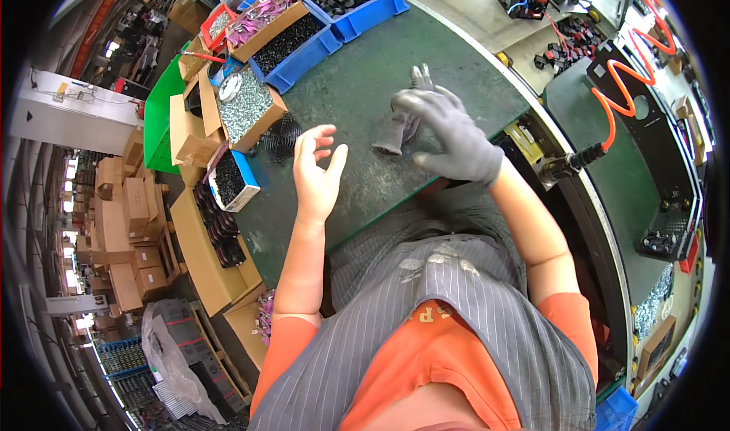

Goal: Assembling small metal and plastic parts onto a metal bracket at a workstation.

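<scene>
My left hand (315, 174) is bare and raised over the green tabletop (350, 203), its fingers half bent and the thumb apart, with nothing in it. My right hand (456, 138) wears a grey work glove. It hovers palm down with thumb and fingers spread. Under and beyond its fingers is a second, loose grey glove (391, 136), its cuff toward me and its fingers pointing to the far side. Part of the loose glove is hidden by my right hand, and I cannot tell whether they touch.
Blue bins (365, 17) of black parts line the far left edge. Beside them stand a cardboard box of screws (247, 112) and a small box of black parts (230, 182). A black coil (283, 136) lies near my left hand. An orange coiled hose (608, 96) hangs at right.
</scene>
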Demonstrator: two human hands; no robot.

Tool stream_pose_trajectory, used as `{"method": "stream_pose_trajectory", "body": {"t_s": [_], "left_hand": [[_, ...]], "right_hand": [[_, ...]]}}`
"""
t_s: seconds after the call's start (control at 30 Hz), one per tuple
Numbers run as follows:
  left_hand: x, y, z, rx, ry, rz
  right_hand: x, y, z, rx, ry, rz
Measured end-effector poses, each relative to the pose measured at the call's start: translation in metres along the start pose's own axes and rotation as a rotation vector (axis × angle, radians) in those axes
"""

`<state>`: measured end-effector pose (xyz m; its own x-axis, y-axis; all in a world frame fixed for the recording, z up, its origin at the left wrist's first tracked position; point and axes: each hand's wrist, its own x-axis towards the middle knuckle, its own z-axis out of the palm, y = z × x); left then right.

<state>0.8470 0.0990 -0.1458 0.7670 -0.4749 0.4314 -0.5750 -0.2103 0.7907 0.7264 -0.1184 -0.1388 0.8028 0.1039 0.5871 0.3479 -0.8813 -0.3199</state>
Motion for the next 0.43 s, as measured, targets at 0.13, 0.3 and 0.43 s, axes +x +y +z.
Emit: {"method": "stream_pose_trajectory", "body": {"t_s": [0.13, 0.3, 0.43], "left_hand": [[0.021, 0.000, 0.012, 0.282, -0.212, 0.211], [0.031, 0.012, 0.050, 0.617, -0.449, 0.537], [0.047, -0.032, 0.061, 0.051, -0.186, 0.006]], "right_hand": [[-0.056, 0.031, 0.026, 0.348, 0.263, 0.472], [-0.066, 0.034, 0.035, 0.040, 0.178, 0.337], [-0.063, 0.032, 0.035, 0.097, 0.203, 0.314]]}}
